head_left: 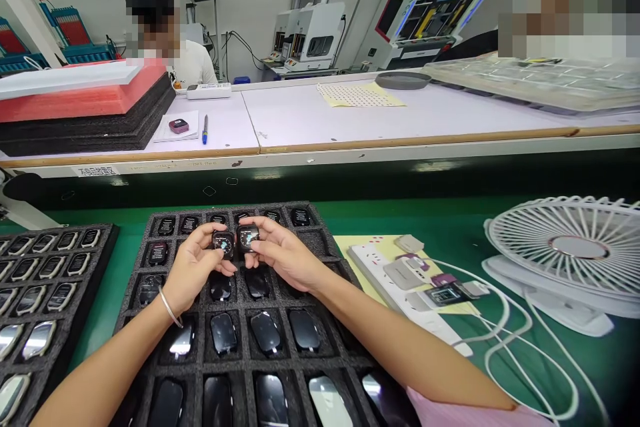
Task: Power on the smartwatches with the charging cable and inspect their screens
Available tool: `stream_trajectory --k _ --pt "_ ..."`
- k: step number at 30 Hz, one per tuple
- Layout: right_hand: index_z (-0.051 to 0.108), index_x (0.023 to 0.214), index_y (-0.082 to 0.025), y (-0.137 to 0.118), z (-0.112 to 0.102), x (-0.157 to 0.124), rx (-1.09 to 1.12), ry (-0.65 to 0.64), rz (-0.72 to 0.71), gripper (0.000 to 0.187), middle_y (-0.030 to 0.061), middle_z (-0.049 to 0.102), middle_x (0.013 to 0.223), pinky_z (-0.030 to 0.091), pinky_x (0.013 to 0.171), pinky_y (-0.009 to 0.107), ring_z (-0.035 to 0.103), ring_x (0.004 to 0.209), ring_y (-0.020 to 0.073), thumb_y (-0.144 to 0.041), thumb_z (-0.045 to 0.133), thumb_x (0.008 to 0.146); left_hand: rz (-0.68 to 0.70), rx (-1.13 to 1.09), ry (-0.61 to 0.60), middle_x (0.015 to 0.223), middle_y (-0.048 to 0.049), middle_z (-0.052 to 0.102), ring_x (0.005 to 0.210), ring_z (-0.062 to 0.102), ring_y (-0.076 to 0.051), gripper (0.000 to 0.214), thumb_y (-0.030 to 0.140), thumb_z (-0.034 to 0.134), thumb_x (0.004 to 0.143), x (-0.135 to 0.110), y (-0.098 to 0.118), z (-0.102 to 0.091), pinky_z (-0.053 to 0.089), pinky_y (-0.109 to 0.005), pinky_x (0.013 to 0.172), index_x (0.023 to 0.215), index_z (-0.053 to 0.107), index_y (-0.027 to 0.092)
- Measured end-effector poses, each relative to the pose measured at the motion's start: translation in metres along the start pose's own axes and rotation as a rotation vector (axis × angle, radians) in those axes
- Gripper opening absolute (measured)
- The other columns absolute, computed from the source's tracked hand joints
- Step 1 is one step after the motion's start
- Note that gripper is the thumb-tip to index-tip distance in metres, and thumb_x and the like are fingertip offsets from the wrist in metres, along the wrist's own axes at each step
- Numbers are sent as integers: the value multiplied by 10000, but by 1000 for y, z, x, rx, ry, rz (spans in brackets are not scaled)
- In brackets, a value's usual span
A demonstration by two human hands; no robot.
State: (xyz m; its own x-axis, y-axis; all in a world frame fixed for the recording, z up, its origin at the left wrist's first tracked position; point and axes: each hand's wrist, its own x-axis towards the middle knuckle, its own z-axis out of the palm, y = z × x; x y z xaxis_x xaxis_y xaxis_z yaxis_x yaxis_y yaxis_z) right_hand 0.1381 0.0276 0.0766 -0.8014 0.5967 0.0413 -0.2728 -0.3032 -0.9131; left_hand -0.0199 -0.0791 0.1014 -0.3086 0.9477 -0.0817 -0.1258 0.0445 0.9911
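Note:
My left hand point(194, 265) pinches a black smartwatch body point(223, 244) whose lit screen shows a watch face. Close beside it, my right hand point(283, 250) grips a second smartwatch body point(248, 238), also lit. Both are held above a dark foam tray point(235, 363) with square compartments. Strapless watches lie in many of them, such as a dark-screened watch point(223, 333) in a middle row. In the back row some screens are lit with text, among them a watch point(301, 217) at the right. A silver bangle circles my left wrist.
At left lies another foam tray point(83, 320) of light-framed watches. A white power strip point(370, 267) with chargers and looping cables point(505, 320) is at right, beside a white fan point(575, 247). A raised shelf point(290, 123) runs behind, with stacked foam point(100, 110). Another person point(193, 60) sits beyond.

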Motion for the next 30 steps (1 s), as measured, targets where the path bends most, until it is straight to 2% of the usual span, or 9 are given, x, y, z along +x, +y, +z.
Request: stream_trajectory --k 14,30 --pt "565 1124 -215 2 1 1 -126 7 -29 346 -42 605 787 440 569 254 575 565 82 -292 712 821 3 5 -18 883 23 656 562 695 -116 373 238 660 713 -1 2 3 591 -252 568 1069 567 181" --pt "561 1162 -223 3 -1 -1 -167 -22 -72 368 -13 589 916 477 666 292 585 631 87 -216 684 815 15 21 -8 885 8 668 555 693 -119 355 240 680 720 -1 1 3 583 -249 561 1055 585 172"
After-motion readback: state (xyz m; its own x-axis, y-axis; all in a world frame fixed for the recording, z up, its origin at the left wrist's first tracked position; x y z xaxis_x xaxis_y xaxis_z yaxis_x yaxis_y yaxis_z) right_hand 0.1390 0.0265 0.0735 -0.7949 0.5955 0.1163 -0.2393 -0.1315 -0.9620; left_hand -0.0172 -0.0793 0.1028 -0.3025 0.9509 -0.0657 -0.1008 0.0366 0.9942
